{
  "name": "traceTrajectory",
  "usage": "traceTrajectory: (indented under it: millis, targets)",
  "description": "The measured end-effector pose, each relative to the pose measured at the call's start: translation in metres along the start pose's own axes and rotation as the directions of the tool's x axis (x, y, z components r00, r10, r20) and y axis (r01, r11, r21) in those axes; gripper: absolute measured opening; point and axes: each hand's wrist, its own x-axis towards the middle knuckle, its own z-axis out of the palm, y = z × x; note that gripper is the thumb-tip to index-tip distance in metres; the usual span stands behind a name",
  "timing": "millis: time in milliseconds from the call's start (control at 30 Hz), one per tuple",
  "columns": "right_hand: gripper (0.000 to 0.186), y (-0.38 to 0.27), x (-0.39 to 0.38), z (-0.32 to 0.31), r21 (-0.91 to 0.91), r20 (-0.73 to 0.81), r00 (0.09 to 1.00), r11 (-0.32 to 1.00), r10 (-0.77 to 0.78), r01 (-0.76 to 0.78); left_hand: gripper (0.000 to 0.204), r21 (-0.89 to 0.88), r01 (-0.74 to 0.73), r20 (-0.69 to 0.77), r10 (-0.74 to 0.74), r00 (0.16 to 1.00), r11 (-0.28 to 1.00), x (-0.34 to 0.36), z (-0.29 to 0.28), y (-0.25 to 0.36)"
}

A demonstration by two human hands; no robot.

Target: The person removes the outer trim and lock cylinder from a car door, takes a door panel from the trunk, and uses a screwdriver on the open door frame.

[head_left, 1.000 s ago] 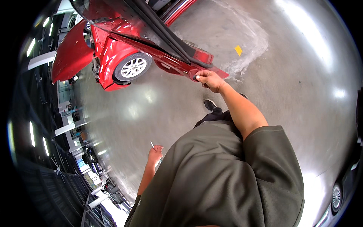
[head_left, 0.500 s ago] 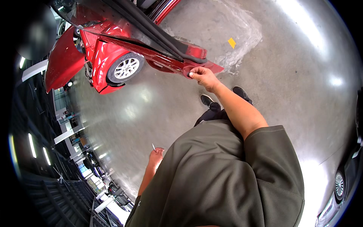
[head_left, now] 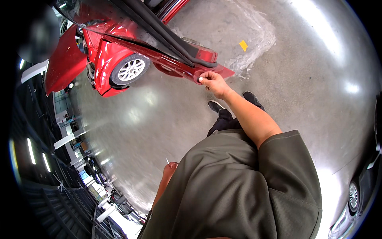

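My right hand (head_left: 214, 84) reaches forward with thumb and fingers pinched at the end of the red car door (head_left: 187, 70). What lies between those fingertips is too small to make out. The door stands out from the car body, with black trim (head_left: 175, 49) running along its window. Low on the left, my left hand (head_left: 170, 169) is closed, with a thin white stick (head_left: 167, 161) poking up from its fingers. My shirt partly covers that hand.
Beyond the door, the red car shows its front wheel (head_left: 131, 69) and raised hood (head_left: 65, 63). A yellow marker (head_left: 243, 46) lies on the concrete floor (head_left: 302, 75). Another car (head_left: 353, 197) stands at the right edge.
My left hand has drawn in toward my body, partly behind my shirt, with the white stick still in it. My right hand stays at the door end. The view has shifted slightly.
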Motion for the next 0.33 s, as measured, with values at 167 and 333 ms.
traceTrajectory:
  millis: [167,333]
  targets:
    - [0.012,0.001,0.001,0.0,0.044,-0.013,0.999,0.998,0.05,-0.049,0.03,0.038,0.07,0.0,-0.07,0.998,0.997,0.005,0.003,-0.017]
    - [0.014,-0.001,0.001,-0.001,0.008,-0.024,0.998,0.998,0.061,-0.061,0.031,0.165,-0.045,-0.014,0.048,0.999,0.985,0.015,-0.009,-0.011]
